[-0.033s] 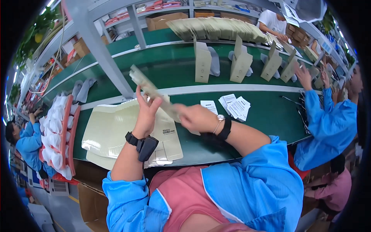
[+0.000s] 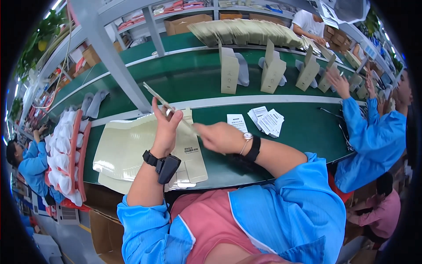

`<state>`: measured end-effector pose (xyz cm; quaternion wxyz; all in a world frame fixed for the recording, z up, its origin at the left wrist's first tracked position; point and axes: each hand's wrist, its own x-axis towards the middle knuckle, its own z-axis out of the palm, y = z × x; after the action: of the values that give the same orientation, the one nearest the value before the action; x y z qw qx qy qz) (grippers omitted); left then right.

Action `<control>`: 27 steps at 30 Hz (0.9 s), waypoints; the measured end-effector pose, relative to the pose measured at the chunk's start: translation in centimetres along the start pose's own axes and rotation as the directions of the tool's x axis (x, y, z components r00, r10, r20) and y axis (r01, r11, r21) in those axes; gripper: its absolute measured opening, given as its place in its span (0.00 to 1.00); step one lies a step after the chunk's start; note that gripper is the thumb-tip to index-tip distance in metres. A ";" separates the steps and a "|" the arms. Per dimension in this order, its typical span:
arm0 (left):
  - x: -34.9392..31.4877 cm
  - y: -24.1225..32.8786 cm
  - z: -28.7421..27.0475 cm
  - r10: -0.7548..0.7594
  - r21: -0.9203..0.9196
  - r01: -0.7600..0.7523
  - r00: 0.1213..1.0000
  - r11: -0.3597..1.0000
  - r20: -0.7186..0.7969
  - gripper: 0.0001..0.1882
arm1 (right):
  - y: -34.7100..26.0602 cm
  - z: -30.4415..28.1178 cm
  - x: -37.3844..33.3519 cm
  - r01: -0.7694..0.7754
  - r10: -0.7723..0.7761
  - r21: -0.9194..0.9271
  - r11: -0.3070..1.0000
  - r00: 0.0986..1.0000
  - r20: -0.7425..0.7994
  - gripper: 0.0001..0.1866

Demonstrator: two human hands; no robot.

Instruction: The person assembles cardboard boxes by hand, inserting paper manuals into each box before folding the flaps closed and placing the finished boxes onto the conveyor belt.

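A flat, cream folding carton is held up at a slant, almost edge-on to me. My left hand is closed around its lower side, thumb and fingers pressing it. At the carton's near right end is my right hand, its fingers curled against the edge; the fingertips are partly hidden. Under and beside my left hand lies a stack of flat, glossy cream carton blanks. A single printed leaflet lies just beyond my right hand, beside a small pile of leaflets.
On the green conveyor beyond a metal rail stand several opened cartons. Behind them is a long row of flat cartons. A metal post rises at left, near red trays of white wrapped items. Co-workers in blue sleeves sit either side.
The carton has turned more edge-on and its far end has shifted slightly left and down. My right hand has moved a little left. The co-worker's hand at right has shifted slightly left.
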<state>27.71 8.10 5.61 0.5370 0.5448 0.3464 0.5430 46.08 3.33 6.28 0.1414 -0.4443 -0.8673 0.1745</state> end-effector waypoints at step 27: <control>-1.7 0.6 -0.7 0.731 0.165 -0.759 0.651 0.630 0.204 0.44 | -4.3 -4.2 2.5 0.462 -0.133 0.551 0.695 0.836 -0.533 0.35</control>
<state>26.62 6.47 5.65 0.2154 0.7295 0.1196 0.6380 43.23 3.73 12.12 0.5139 -0.2417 -0.7520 0.3347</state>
